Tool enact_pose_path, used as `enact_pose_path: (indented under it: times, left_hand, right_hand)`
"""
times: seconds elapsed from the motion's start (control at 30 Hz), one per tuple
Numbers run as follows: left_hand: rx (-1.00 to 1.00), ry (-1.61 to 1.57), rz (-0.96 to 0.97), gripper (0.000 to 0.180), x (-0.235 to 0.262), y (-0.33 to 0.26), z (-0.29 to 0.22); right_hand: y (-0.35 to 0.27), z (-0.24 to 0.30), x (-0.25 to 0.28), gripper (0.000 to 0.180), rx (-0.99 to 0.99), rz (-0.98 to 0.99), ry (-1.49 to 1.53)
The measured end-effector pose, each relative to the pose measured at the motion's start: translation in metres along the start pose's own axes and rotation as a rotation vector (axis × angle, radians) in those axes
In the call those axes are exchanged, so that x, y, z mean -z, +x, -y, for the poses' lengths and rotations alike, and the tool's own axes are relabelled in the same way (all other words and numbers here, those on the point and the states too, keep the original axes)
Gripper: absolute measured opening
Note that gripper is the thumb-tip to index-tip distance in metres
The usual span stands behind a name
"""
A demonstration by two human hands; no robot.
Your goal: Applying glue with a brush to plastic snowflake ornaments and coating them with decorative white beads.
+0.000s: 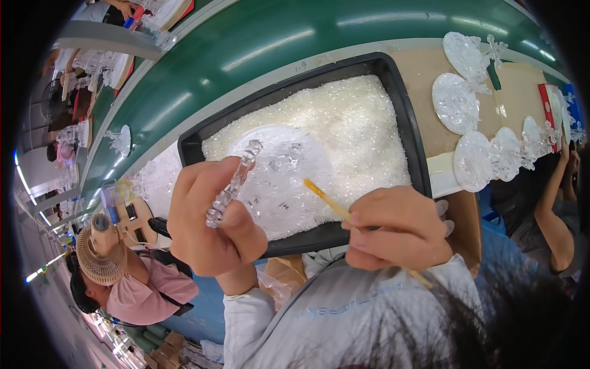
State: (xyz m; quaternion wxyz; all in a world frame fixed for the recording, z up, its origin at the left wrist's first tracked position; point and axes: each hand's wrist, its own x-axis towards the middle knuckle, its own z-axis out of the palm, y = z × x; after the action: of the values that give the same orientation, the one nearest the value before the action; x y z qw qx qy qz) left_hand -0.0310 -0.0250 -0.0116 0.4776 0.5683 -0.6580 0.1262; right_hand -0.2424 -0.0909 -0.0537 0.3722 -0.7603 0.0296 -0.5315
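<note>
My left hand (200,224) is closed round a clear, faceted rod (232,187), which stands tilted between the thumb and fingers. In my right hand (399,230) is a thin wooden stick (332,203) with an orange-yellow tip, pinched near its middle; the tip points toward the rod but stays apart from it. Below both hands lies a black tray (413,132) filled with glittering whitish granules (359,117). A pale round disc (301,197) with clear shapes on it rests on the granules, partly covered by my left hand.
Several clear round pieces (456,103) stand on a brown board (405,67) at the right. A green surface (264,49) runs behind the tray. A tan fan (99,249) and a person in pink (153,286) are at the left; another person's arm (550,209) is at the far right.
</note>
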Motion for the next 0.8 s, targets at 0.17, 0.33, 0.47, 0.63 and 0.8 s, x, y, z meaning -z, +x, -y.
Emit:
enact_pose_path:
  times: [0.17,0.33,0.47,0.63,0.8]
  left_hand:
    - [0.002,0.063,0.01,0.041,0.001,0.0,-0.008]
    - [0.028,0.094,0.043,0.048,0.003,0.0,-0.011]
    - [0.053,0.099,0.019,0.05,0.002,-0.005,-0.011]
    - [-0.006,0.039,0.014,0.035,0.001,-0.003,-0.008]
    - [0.016,0.039,0.013,0.036,0.0,-0.004,-0.008]
  right_hand:
    - [-0.004,-0.005,-0.008,0.03,0.075,0.017,-0.103]
    - [0.001,-0.002,-0.007,0.03,0.071,-0.031,-0.128]
    - [-0.002,-0.005,-0.011,0.031,0.096,-0.034,-0.061]
    - [-0.002,-0.005,-0.011,0.03,0.07,-0.029,-0.052]
    - [-0.005,-0.006,-0.008,0.029,0.101,-0.049,-0.097]
